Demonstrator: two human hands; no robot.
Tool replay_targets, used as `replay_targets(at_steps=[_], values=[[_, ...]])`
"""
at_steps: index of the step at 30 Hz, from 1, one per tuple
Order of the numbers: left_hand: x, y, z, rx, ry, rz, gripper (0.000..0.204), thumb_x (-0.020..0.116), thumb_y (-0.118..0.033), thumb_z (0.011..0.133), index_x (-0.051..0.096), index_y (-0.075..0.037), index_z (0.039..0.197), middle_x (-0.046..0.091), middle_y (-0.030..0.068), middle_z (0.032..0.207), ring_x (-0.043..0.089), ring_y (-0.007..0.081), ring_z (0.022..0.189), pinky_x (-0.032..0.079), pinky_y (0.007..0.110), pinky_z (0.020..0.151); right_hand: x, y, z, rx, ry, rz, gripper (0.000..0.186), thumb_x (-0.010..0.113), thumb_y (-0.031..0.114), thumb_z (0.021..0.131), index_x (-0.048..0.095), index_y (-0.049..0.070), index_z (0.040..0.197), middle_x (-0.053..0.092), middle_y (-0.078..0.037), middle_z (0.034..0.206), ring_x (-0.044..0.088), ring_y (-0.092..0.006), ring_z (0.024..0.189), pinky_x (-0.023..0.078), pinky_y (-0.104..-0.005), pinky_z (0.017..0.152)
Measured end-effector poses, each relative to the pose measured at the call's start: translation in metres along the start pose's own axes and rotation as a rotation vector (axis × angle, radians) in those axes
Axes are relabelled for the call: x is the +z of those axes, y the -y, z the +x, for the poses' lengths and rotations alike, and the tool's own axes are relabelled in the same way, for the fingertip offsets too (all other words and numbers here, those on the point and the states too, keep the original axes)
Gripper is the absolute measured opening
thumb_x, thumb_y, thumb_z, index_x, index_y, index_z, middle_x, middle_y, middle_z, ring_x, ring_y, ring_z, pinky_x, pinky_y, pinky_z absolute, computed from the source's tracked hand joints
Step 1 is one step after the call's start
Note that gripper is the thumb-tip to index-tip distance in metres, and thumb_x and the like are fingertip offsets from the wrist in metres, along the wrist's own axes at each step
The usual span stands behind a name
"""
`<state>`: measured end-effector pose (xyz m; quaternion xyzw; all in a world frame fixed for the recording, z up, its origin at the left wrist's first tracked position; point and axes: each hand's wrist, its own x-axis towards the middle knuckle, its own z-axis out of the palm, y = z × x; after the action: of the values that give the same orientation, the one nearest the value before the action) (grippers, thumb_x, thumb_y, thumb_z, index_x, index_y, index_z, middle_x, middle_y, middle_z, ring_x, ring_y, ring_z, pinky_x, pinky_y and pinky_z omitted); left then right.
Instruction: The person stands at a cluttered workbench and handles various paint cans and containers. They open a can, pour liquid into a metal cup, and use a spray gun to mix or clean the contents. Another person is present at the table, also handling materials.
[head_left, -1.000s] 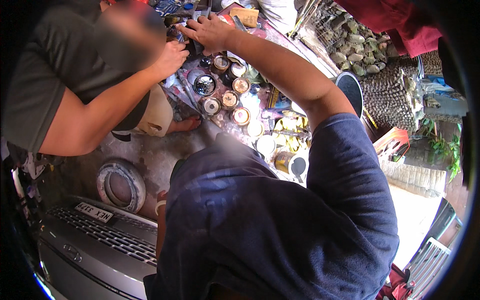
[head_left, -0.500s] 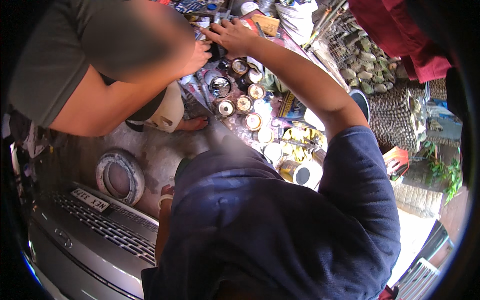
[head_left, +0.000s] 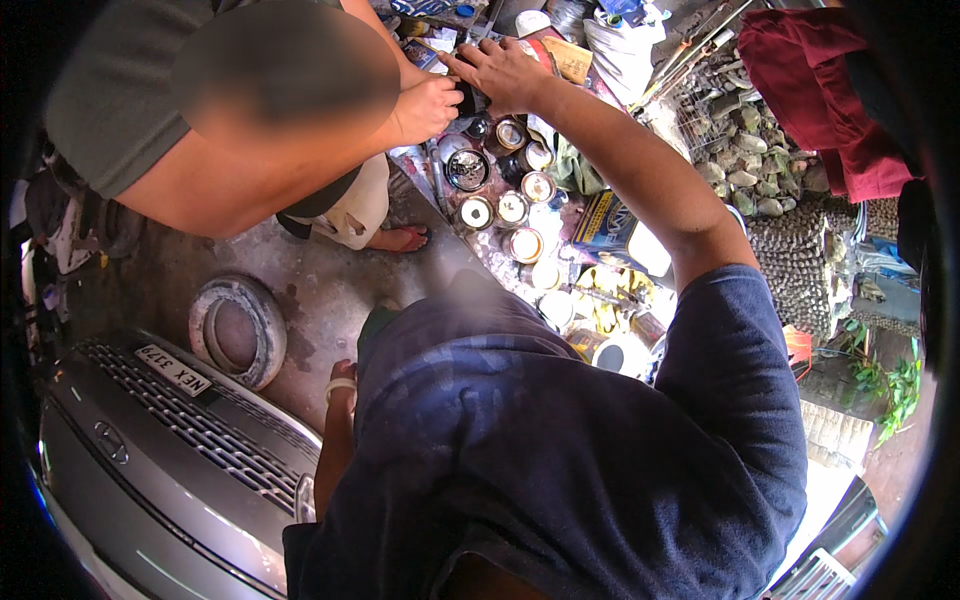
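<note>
My right arm reaches far across to the cluttered work surface. My right hand [head_left: 505, 78] has its fingers stretched and spread over a small black object [head_left: 470, 98], whose kind I cannot make out. Touching or close to that object is a co-worker's closed hand [head_left: 432, 108]. A thin brown stick [head_left: 430, 45] lies by my fingertips. My left hand [head_left: 343, 374], with a pale band at the wrist, hangs low beside my dark blue shirt; its fingers are mostly hidden.
Several open cans and jars, one with glossy dark contents [head_left: 467, 170], crowd the surface nearer me. A blue and yellow container [head_left: 605, 225] stands right of them. A tire [head_left: 237, 330] lies on the floor, near a grey car [head_left: 180, 440]. Stones [head_left: 745, 155] lie at the right.
The view has shifted, so the cans appear farther right. The co-worker's hand has closed more into a fist, and their other forearm now shows. My right hand stays by the black object.
</note>
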<state>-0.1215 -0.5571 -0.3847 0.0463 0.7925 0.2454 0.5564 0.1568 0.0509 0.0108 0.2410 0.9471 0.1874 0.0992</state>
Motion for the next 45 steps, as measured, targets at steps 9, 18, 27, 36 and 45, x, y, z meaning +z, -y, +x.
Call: replay_targets(at_steps=[9,18,27,36,45], values=[[-0.01,0.013,0.013,-0.001,0.013,-0.087,0.043,0.067,-0.016,0.092,0.056,-0.003,0.132,0.068,0.0172,0.109,0.065,0.0264,0.091,0.053,0.041,0.077,-0.004,0.0,0.004,0.003,0.0,-0.026,0.126,0.092,0.038,0.058,0.019,0.02,0.159,0.048,-0.007,0.14,0.05,-0.0302,0.128,0.043,-0.0496,0.098],[0.061,-0.202,-0.061,0.76,-0.005,0.401,0.034,0.062,-0.013,0.09,0.063,-0.005,0.123,0.063,0.0189,0.12,0.06,0.036,0.115,0.048,0.041,0.099,0.011,0.003,-0.011,0.026,-0.008,-0.013,0.124,0.091,0.039,0.06,0.02,0.017,0.159,0.048,-0.008,0.14,0.051,-0.0299,0.127,0.042,-0.0508,0.1],[0.231,-0.485,-0.171,1.007,-0.025,0.923,0.07,0.061,-0.016,0.09,0.031,-0.008,0.153,0.048,0.023,0.14,0.05,0.0424,0.128,0.043,0.05,0.107,0.025,0.007,-0.028,0.083,-0.164,0.075,0.122,0.091,0.039,0.061,0.021,0.014,0.158,0.046,-0.01,0.142,0.044,-0.0326,0.133,0.039,-0.0499,0.107],[0.275,-0.496,-0.139,1.069,-0.15,0.873,0.061,0.064,-0.018,0.09,0.044,-0.014,0.147,0.056,0.0192,0.131,0.056,0.0366,0.121,0.048,0.05,0.101,0.034,0.003,-0.027,0.075,-0.219,0.032,0.121,0.09,0.043,0.061,0.024,0.014,0.158,0.049,-0.011,0.14,0.053,-0.032,0.123,0.042,-0.0504,0.101],[0.338,-0.517,-0.103,0.511,0.226,-0.854,0.027,0.071,0.0,0.089,0.063,0.004,0.114,0.067,0.0096,0.107,0.064,0.017,0.095,0.05,0.029,0.086,0.029,0.004,-0.026,0.103,-0.177,0.102,0.12,0.09,0.035,0.062,0.022,0.016,0.158,0.047,-0.011,0.142,0.046,-0.0344,0.131,0.042,-0.0482,0.106]])
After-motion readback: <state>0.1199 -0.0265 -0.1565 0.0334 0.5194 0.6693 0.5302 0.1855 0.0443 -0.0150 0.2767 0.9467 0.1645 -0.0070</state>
